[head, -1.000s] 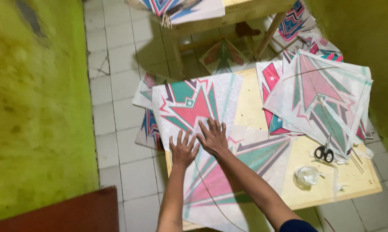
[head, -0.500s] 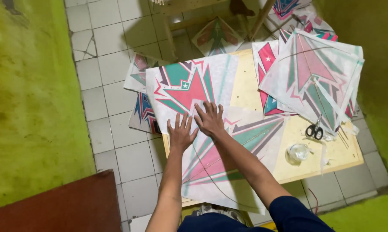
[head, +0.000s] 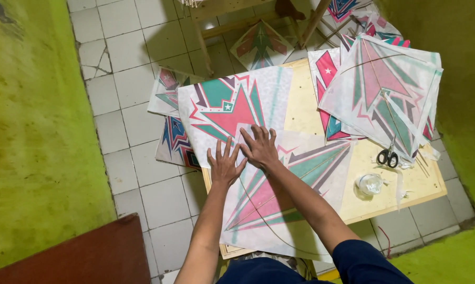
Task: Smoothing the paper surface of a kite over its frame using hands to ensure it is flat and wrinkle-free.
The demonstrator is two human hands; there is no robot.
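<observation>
**Both hands flat on a kite sheet**

Frame centre: the left hand [head: 224,165] and right hand [head: 260,148] lie side by side, fingers spread, palms down on the near kite sheet [head: 295,189], which covers the lower-left worktop [head: 300,102]. A second sheet [head: 224,108] lies just above. Scissors [head: 388,156] and a stack of kites [head: 384,89] sit right.

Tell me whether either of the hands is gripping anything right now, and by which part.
Nothing is gripped. The left hand and right hand lie flat, fingers spread, pressing down the upper corner of the kite sheet on the table.
</observation>
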